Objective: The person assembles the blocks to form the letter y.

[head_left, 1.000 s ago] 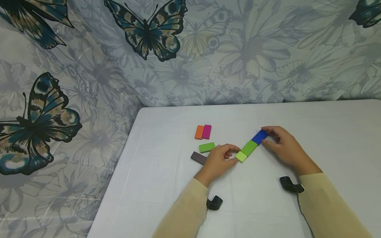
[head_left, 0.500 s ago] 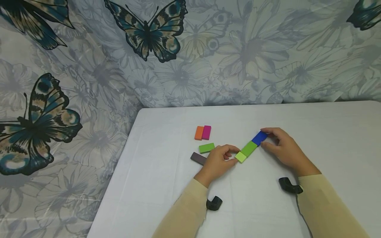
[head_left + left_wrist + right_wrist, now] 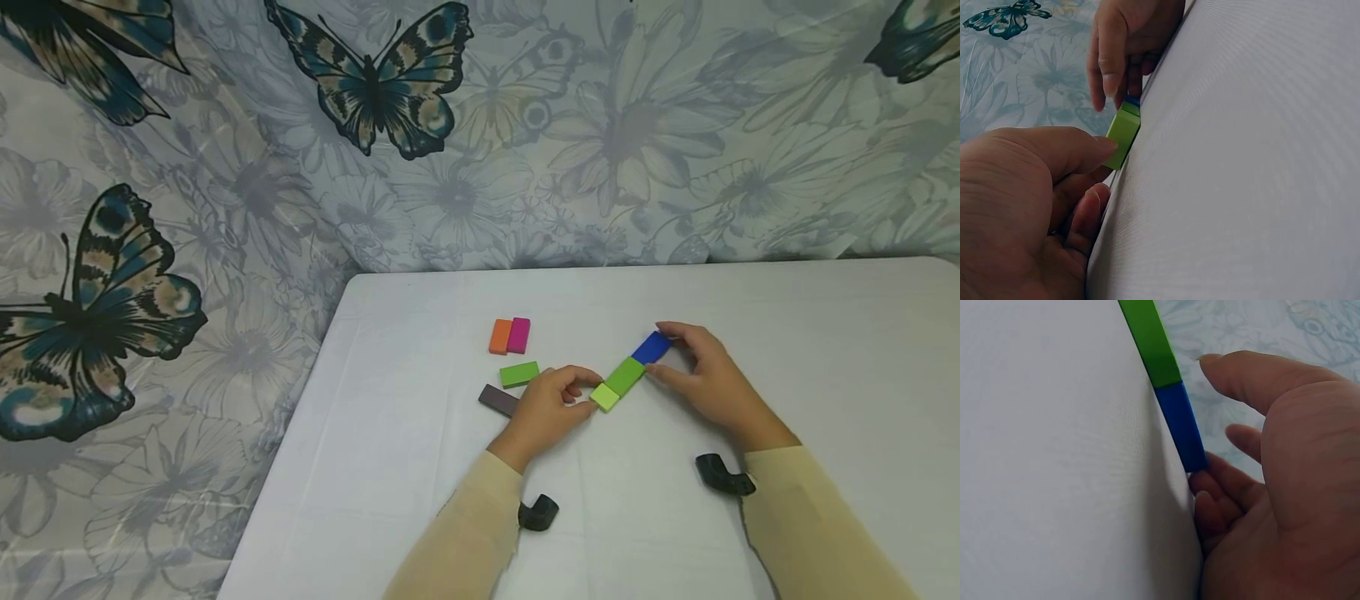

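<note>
A slanting row of three flat blocks lies on the white table: a yellow-green block [image 3: 604,397], a green block [image 3: 625,377] and a blue block [image 3: 651,347], end to end. My left hand [image 3: 546,414] pinches the yellow-green block at the near end between thumb and fingers; the left wrist view shows its thumb [image 3: 1104,149] on that block. At the far end is my right hand [image 3: 708,379], its fingers against the outer end of the blue block. In the right wrist view the thumb [image 3: 1229,372] stands apart from the blocks, with a gap between.
Left of the row lie an orange block [image 3: 500,337] and a magenta block [image 3: 518,335] side by side. Nearer are another green block [image 3: 519,374] and a dark grey block [image 3: 498,400], partly behind my left hand. Patterned fabric [image 3: 465,208] hangs behind the table.
My right thumb has slid from the blue block's side toward its joint with the green block, and the right forearm has shifted slightly left. The left hand keeps its pinch; the row stays nearly in place.
</note>
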`<action>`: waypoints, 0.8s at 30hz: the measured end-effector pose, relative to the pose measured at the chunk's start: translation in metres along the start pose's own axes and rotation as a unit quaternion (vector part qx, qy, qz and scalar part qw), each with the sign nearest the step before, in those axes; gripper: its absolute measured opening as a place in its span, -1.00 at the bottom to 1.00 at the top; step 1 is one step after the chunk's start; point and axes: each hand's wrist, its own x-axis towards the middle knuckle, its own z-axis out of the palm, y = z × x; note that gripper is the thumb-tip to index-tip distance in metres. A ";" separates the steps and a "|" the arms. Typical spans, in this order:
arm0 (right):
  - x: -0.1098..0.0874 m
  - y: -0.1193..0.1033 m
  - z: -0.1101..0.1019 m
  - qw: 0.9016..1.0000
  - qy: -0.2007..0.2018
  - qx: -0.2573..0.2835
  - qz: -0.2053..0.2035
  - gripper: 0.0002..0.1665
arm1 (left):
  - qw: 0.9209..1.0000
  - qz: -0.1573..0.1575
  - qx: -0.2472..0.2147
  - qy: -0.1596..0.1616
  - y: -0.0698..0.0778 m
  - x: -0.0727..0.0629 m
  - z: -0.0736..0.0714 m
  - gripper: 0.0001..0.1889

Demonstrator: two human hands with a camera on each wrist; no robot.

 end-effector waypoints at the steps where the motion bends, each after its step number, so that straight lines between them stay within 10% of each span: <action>1: -0.001 -0.001 0.001 1.000 0.002 -0.001 0.000 -0.17 | 1.000 0.000 -0.001 0.001 0.000 0.000 0.000 -0.66; 24: -0.017 -0.005 0.006 0.999 0.024 -0.021 0.015 -0.07 | 0.994 -0.020 -0.096 0.038 0.009 -0.010 -0.002 -0.60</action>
